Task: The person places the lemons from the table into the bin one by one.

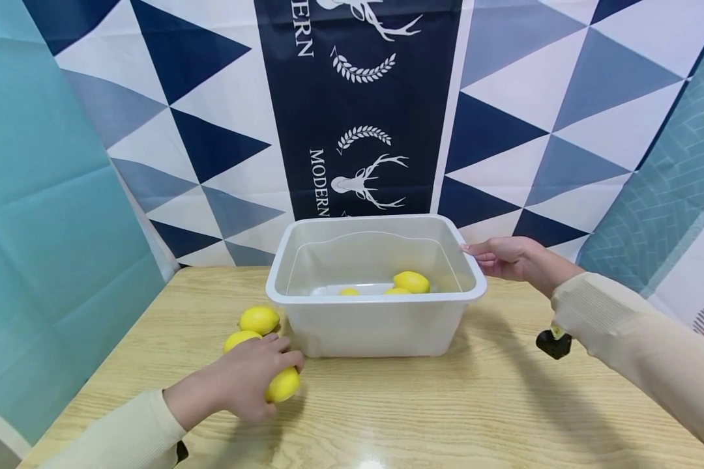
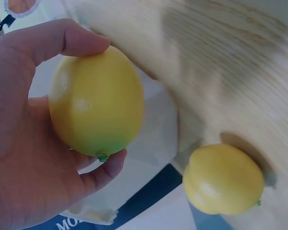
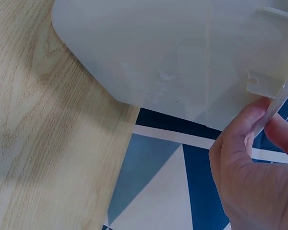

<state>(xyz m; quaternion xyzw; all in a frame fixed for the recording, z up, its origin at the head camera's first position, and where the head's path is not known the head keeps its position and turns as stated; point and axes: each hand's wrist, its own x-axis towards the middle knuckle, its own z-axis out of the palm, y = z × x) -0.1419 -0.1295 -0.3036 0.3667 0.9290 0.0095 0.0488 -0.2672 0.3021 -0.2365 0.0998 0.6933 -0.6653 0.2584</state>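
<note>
My left hand (image 1: 249, 378) grips a yellow lemon (image 1: 283, 385) just above the table, left of a white plastic bin (image 1: 375, 329). The left wrist view shows this lemon (image 2: 97, 100) between thumb and fingers, its green-tinged stem end facing down in the picture. Beyond that hand, two more lemons lie on the table; one lemon (image 1: 259, 320) is in plain sight, the other lemon (image 1: 240, 340) partly covered by the hand. At the bin's right side, my right hand (image 1: 507, 257) pinches the rim (image 3: 278, 98). Inside the bin rest several lemons (image 1: 411, 281), some partly hidden by the front wall.
The bin stands on a wood-grain table (image 1: 399, 410), close to its back edge. Behind it hangs a patterned cloth (image 1: 223, 130) with blue and white triangles. A teal cloth (image 1: 53, 215) hangs at the left. A black device (image 1: 554, 344) is under the right sleeve.
</note>
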